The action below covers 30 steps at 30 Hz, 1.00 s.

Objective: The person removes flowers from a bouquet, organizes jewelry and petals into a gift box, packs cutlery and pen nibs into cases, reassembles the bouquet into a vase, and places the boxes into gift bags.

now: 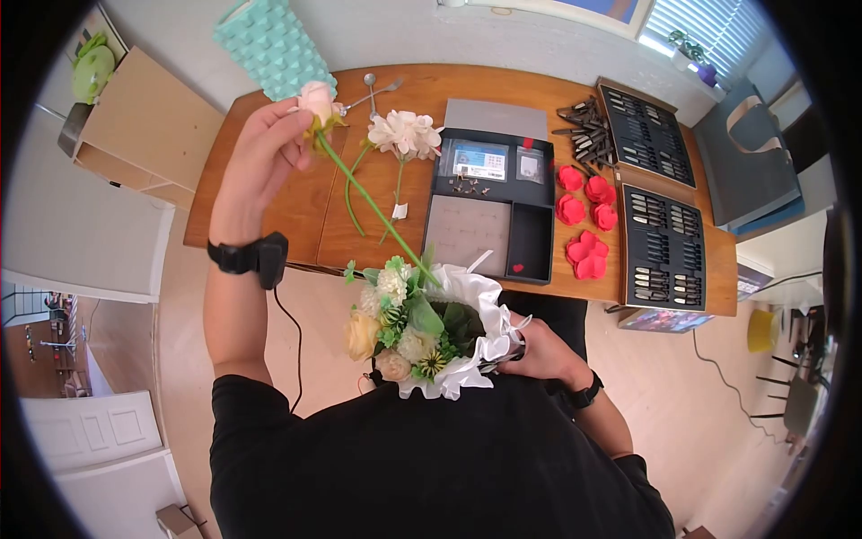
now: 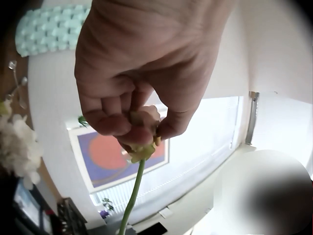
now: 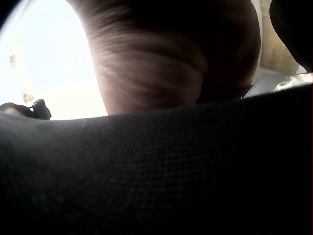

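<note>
High over the table's left part, my left hand (image 1: 268, 148) pinches a pale pink artificial rose (image 1: 316, 95) just under its bloom. Its long green stem (image 1: 375, 199) slants down to a flower basket close against my body. White satin ruffle (image 1: 489, 314) edges that basket, and cream roses (image 1: 362, 335), white blooms and green leaves fill its left side. My right hand (image 1: 549, 352) grips the basket's right side, its fingertips partly hidden. From the left wrist, thumb and fingertips close around the rose's base (image 2: 142, 152). Dark cloth (image 3: 156, 166) covers most of the right wrist view.
On the wooden table (image 1: 301, 211) lie a pale hydrangea stem (image 1: 404, 135), a fork and spoon (image 1: 370, 85), a black compartment box (image 1: 539, 225), red flower heads (image 1: 588, 254) and trays of dark-handled pieces (image 1: 663, 247). A mint textured vase (image 1: 274, 49) stands behind my left hand.
</note>
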Available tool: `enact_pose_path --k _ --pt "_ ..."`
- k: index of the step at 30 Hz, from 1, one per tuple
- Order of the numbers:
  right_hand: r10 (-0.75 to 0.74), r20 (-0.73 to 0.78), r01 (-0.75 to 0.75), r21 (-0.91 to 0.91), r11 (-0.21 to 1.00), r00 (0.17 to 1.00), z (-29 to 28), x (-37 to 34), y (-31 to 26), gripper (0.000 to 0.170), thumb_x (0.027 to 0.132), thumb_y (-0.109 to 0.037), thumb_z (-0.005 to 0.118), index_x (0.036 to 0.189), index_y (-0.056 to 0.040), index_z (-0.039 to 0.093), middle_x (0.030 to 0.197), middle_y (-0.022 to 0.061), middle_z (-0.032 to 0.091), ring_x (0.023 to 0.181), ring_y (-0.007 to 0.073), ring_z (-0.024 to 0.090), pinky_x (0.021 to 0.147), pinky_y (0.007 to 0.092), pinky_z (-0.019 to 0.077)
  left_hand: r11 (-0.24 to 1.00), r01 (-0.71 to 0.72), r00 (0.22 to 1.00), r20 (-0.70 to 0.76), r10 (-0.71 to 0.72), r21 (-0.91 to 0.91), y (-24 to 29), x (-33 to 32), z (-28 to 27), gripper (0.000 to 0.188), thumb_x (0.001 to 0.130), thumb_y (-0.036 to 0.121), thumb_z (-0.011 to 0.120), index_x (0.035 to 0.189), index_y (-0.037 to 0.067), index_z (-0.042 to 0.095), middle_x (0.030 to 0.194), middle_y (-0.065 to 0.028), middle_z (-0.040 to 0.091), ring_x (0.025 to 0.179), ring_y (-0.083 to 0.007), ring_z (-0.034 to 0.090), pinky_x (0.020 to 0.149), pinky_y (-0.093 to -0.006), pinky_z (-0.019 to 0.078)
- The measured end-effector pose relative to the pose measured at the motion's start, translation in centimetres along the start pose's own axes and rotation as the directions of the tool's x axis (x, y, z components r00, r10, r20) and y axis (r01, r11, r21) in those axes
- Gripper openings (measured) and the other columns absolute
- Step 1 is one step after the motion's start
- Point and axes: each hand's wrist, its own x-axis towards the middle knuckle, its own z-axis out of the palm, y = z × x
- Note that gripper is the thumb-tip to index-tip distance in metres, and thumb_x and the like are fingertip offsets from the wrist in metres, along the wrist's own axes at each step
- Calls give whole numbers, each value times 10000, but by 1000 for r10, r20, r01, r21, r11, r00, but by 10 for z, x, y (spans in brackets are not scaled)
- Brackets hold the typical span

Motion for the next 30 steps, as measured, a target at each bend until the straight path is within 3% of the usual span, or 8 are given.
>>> enact_pose_path --k 2,4,8,11,14,19,24,30 --pt "-6 -1 6 5 1000 1000 1 0 2 791 811 -74 983 1515 -85 622 1047 132 838 1038 326 830 944 433 626 995 88 996 20 -87 -37 -27 15 -24 516 1109 284 737 1478 -66 655 1277 -158 772 906 -190 743 665 -287 546" --pt "-11 -3 11 11 1000 1000 0 0 1 782 815 -71 982 1511 -85 627 1047 132 838 1035 321 830 942 429 624 972 36 955 -277 -101 -231 -40 24 -30 479 1137 305 700 1489 -17 658 1207 -130 783 916 -171 714 726 -307 528" --pt "-42 -11 43 41 998 999 0 -1 -4 772 826 -62 981 1517 -88 637 1080 136 841 1040 310 835 959 423 628 951 -31 957 -283 -61 -307 -37 34 -45 438 1145 298 683 1481 18 660 1165 -121 785 927 -166 706 732 -305 519" --pt "-38 -8 38 48 998 999 -1 -1 -10 781 830 -63 981 1530 -96 637 1104 137 842 1045 311 837 964 419 634 937 -39 949 -307 -74 -347 -40 39 -53 368 1175 282 682 1413 2 671 1079 -96 800 800 -112 646 712 -285 520" --pt "-28 -7 28 42 999 1000 -1 0 -12 797 831 -66 981 1544 -105 629 1118 135 845 1056 316 839 965 418 640 964 -3 977 -205 -53 -265 -57 50 -69 358 1183 341 696 1357 28 715 1081 -102 803 786 -99 635 706 -276 510" --pt "-11 30 11 12 1000 999 -1 3 -8 816 834 -74 980 1562 -113 613 1130 134 849 1070 321 841 963 422 645 964 234 912 -372 -173 126 -94 77 -60 374 1136 429 779 1205 63 809 1007 -21 808 751 -58 605 706 -257 494" --pt "-5 18 6 -40 999 1000 -1 1 -12 797 838 -90 982 1546 -100 616 1114 136 852 1064 323 845 941 421 644 870 430 884 -309 -352 240 -119 100 -38 396 1108 381 823 1264 17 815 1017 -17 814 807 -64 682 774 -252 583" --pt "17 -25 -17 -11 1000 1000 1 -3 -16 764 838 -90 982 1515 -83 628 1101 131 856 1058 317 849 940 414 643 895 392 912 -217 -349 212 -140 105 -20 454 1114 272 803 1424 -52 728 1176 -91 825 930 -137 771 862 -303 643"
